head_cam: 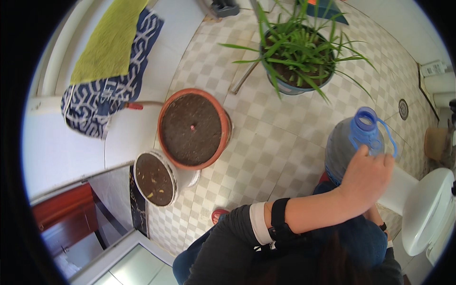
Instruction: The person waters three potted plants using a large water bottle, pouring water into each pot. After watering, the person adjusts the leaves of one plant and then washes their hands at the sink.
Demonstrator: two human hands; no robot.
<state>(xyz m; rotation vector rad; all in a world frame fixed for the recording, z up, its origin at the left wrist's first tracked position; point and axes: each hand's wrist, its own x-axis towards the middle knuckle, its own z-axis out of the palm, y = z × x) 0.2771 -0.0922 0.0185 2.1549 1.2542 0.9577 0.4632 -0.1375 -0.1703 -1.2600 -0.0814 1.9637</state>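
A large clear plastic water bottle (338,146) with a blue, uncapped neck is at the right, by my knees. My left hand (370,174) reaches across to it, its fingers closed around the blue carrying handle (388,137) beside the neck. Behind my left forearm, my right hand is mostly hidden; only a bit of the wrist (374,215) shows, so its grip cannot be made out. A terracotta-coloured pot (225,124) of dark soil stands on the floor, a small pinkish bit at its centre. Touching or close beside it is a smaller white pot (175,185), also soil-filled.
A leafy green plant (302,53) grows in a blue-grey pot (295,89) at the back. A white ceramic fixture (424,210) stands close on the right. Towels (107,46) hang at the left. A round floor drain (403,109) lies in the checked tile floor (256,149).
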